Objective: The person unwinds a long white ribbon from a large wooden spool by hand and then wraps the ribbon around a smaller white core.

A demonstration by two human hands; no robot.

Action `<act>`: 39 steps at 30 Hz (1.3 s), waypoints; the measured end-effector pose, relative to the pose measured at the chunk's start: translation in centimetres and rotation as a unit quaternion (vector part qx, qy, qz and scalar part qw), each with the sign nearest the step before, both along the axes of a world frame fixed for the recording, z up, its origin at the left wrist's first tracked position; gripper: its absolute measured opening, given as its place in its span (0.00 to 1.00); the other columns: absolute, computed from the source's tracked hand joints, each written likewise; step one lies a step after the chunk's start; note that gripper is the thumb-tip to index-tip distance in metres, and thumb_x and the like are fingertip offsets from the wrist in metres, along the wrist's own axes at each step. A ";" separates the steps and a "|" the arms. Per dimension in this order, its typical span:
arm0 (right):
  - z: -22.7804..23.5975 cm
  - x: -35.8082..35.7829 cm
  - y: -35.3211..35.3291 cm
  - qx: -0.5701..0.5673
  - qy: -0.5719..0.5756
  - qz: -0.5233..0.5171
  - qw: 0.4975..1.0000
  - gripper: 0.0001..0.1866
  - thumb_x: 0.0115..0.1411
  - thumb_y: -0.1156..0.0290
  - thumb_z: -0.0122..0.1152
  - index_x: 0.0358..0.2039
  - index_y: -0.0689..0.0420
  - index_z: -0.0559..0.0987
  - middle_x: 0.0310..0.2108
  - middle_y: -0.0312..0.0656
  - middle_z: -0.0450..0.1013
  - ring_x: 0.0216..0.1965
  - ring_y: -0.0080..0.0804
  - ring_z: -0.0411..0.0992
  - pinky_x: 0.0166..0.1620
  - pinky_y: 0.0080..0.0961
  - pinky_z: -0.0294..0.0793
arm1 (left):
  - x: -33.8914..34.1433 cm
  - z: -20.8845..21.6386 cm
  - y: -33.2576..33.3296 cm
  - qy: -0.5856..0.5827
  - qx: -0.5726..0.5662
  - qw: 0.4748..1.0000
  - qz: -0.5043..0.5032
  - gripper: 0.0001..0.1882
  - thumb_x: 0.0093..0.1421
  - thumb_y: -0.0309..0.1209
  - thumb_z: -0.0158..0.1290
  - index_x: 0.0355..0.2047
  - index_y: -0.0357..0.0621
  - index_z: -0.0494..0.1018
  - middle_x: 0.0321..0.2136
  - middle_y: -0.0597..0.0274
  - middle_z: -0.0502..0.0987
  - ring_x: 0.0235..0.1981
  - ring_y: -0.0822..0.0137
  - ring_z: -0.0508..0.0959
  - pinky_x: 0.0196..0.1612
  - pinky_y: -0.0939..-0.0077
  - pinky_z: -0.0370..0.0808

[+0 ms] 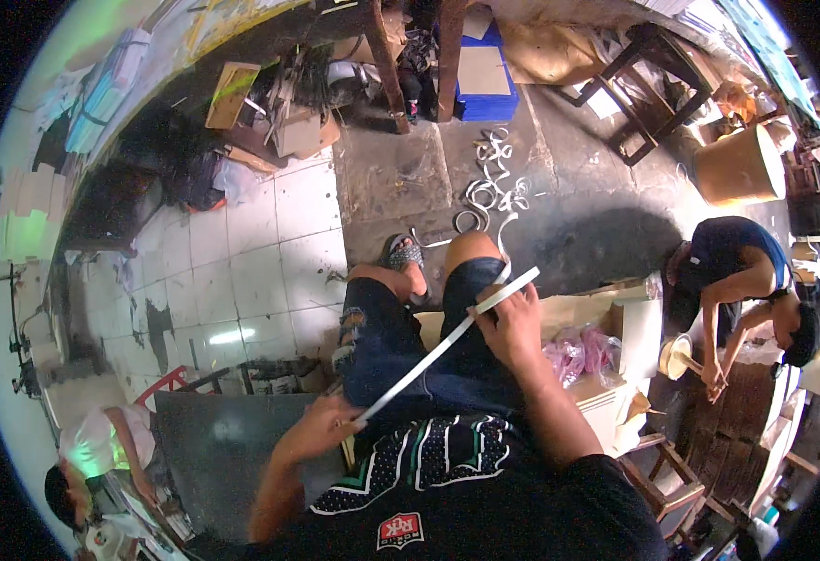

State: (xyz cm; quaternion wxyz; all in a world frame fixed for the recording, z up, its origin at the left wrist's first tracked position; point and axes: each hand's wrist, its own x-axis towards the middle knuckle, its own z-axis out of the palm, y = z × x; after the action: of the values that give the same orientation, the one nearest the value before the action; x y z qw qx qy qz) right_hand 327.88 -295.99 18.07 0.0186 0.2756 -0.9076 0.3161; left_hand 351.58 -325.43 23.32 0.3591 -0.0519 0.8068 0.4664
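Note:
A long, narrow white strip (419, 368) runs taut across my lap between my two hands. My left hand (321, 427), near my waist, is closed with its fingertips pinched on the strip's lower end. Over my right thigh, my right hand (513, 329) grips the strip, and a short flat white length points up and to the right above its fingers. From there the strip hangs past my knee to the floor. More of it lies in loose loops (483, 194) beyond my feet. Exactly how my right fingers wrap the strip is partly hidden.
A person (737, 271) bends over a round pale piece (679, 357) at the right. Another person (111, 449) works at the lower left. Pink plastic bags (585, 355) lie beside my right arm. A wooden frame (657, 89) and blue stack (486, 79) stand at the back.

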 end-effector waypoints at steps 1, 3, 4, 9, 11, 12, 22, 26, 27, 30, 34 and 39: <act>0.0 0.1 -0.1 -0.005 -0.005 -0.013 1.000 0.14 0.47 0.64 0.70 0.32 0.54 0.77 0.31 0.39 0.76 0.41 0.41 0.74 0.55 0.48 0.62 | -1.2 0.0 1.3 0.094 -0.127 0.987 -0.036 0.22 0.64 0.44 0.49 0.48 0.38 0.74 0.36 0.53 0.76 0.42 0.55 0.75 0.48 0.63 0.68; 0.2 0.3 -0.3 0.005 0.006 -0.012 1.000 0.14 0.47 0.63 0.70 0.33 0.54 0.77 0.31 0.40 0.76 0.41 0.41 0.74 0.56 0.48 0.61 | -5.5 0.3 4.3 0.224 -0.225 0.947 -0.050 0.28 0.62 0.47 0.51 0.52 0.36 0.70 0.42 0.52 0.75 0.47 0.52 0.73 0.51 0.59 0.66; 0.2 0.3 -0.4 0.011 0.015 -0.004 1.000 0.15 0.48 0.63 0.70 0.33 0.53 0.77 0.32 0.40 0.76 0.41 0.41 0.74 0.57 0.48 0.60 | -8.3 0.7 5.9 0.257 -0.203 0.945 -0.025 0.30 0.60 0.47 0.52 0.53 0.35 0.68 0.45 0.51 0.75 0.48 0.51 0.73 0.52 0.58 0.65; 1.4 0.3 -0.3 -0.020 0.016 -0.011 1.000 0.18 0.49 0.59 0.69 0.34 0.56 0.76 0.29 0.44 0.75 0.39 0.42 0.75 0.57 0.47 0.59 | -14.5 -3.4 10.9 0.125 -0.083 0.988 0.026 0.17 0.60 0.39 0.55 0.39 0.36 0.76 0.31 0.50 0.79 0.34 0.55 0.80 0.40 0.65 0.74; 2.5 0.7 0.2 0.014 -0.031 -0.045 0.998 0.17 0.50 0.58 0.68 0.34 0.56 0.76 0.28 0.43 0.75 0.38 0.42 0.75 0.57 0.47 0.59 | -14.1 -4.5 11.1 0.119 -0.051 0.990 0.061 0.16 0.60 0.39 0.55 0.37 0.36 0.77 0.29 0.50 0.80 0.32 0.55 0.80 0.38 0.65 0.74; 3.9 1.1 0.2 0.046 -0.084 -0.076 0.993 0.17 0.51 0.58 0.68 0.34 0.56 0.76 0.27 0.42 0.75 0.37 0.42 0.75 0.56 0.48 0.60 | -14.1 -4.2 11.0 0.107 -0.022 0.989 0.097 0.15 0.60 0.38 0.55 0.35 0.37 0.78 0.27 0.50 0.80 0.30 0.54 0.81 0.36 0.66 0.74; 11.2 5.1 4.9 0.241 -0.287 0.070 0.925 0.17 0.60 0.55 0.53 0.41 0.54 0.76 0.27 0.50 0.77 0.32 0.53 0.77 0.38 0.48 0.74 | -12.7 -1.9 9.0 0.127 0.008 0.992 0.026 0.13 0.60 0.36 0.55 0.38 0.38 0.79 0.32 0.48 0.80 0.34 0.53 0.80 0.40 0.67 0.74; 7.9 -1.8 6.7 0.182 -0.139 -0.041 0.973 0.11 0.57 0.72 0.53 0.41 0.53 0.78 0.40 0.49 0.75 0.42 0.48 0.74 0.43 0.42 0.73 | -12.1 -1.0 9.0 0.226 0.001 0.974 0.025 0.11 0.59 0.34 0.55 0.36 0.40 0.79 0.26 0.49 0.78 0.29 0.50 0.78 0.35 0.62 0.74; 4.4 -3.0 8.4 0.176 -0.061 0.026 0.982 0.11 0.57 0.70 0.56 0.41 0.51 0.79 0.47 0.43 0.74 0.49 0.40 0.72 0.59 0.46 0.61 | -11.9 -0.9 9.0 0.227 0.002 0.974 0.023 0.11 0.59 0.34 0.55 0.36 0.40 0.79 0.26 0.49 0.78 0.29 0.50 0.78 0.35 0.62 0.74; 1.7 -5.0 9.1 0.182 -0.153 0.207 0.949 0.13 0.57 0.68 0.54 0.43 0.44 0.78 0.46 0.34 0.75 0.50 0.36 0.72 0.63 0.56 0.50 | -11.0 -1.1 9.1 0.260 -0.041 0.965 -0.003 0.10 0.59 0.34 0.55 0.35 0.43 0.80 0.27 0.54 0.78 0.31 0.54 0.77 0.35 0.63 0.72; 6.9 -10.8 10.7 0.092 -0.336 0.116 0.930 0.11 0.57 0.68 0.57 0.39 0.52 0.81 0.37 0.43 0.79 0.39 0.34 0.76 0.52 0.36 0.70 | -9.5 -1.5 9.2 0.327 -0.088 0.941 -0.027 0.09 0.57 0.33 0.57 0.36 0.45 0.81 0.35 0.60 0.77 0.39 0.58 0.75 0.42 0.64 0.70; 16.2 -20.5 20.6 0.139 -0.220 -0.039 0.965 0.12 0.58 0.72 0.53 0.40 0.58 0.81 0.33 0.41 0.79 0.30 0.32 0.75 0.37 0.26 0.74 | -9.2 -1.7 9.1 0.324 -0.095 0.941 -0.015 0.09 0.57 0.35 0.56 0.35 0.49 0.81 0.36 0.61 0.76 0.41 0.56 0.75 0.44 0.61 0.69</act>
State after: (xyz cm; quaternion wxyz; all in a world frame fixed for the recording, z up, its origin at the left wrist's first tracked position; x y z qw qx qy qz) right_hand 307.36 -275.40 34.27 -0.2072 0.1632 -0.9345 0.2389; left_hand 342.36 -316.35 21.60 0.0789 0.0803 0.9205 0.3741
